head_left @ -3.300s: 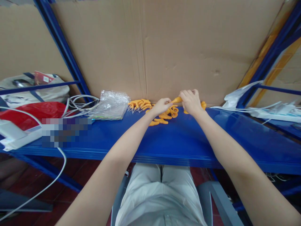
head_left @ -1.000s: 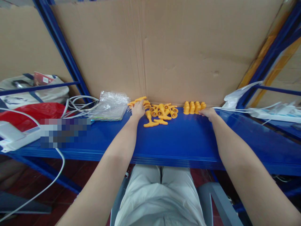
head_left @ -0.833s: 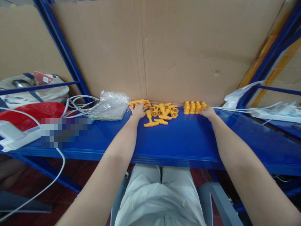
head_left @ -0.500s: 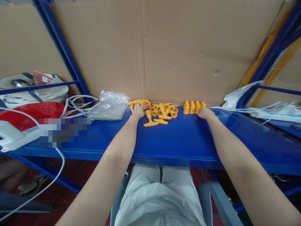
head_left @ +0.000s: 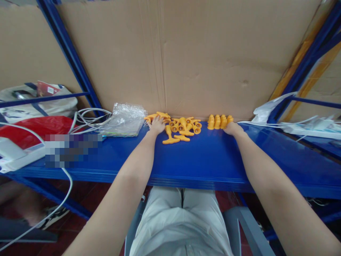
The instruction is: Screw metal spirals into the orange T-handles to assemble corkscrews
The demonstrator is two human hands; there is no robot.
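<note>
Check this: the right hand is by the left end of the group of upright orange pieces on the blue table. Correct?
Wrong end: the head view shows the right hand by the right end of the group of upright orange pieces on the blue table.

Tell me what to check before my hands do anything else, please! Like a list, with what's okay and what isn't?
1. Both hands in view: ok. The left hand is at the left orange pile, the right hand beside the upright orange pieces.
2. Those upright pieces standing neatly together: ok.
3. Middle orange pile neat: not ok. It is jumbled, with some open ends showing.
4. Left hand gripping a piece: cannot tell. Its fingers cover part of the pile.
5. White cable kept off the front edge of the blue table: not ok. It droops over at the left and might snag.
</note>
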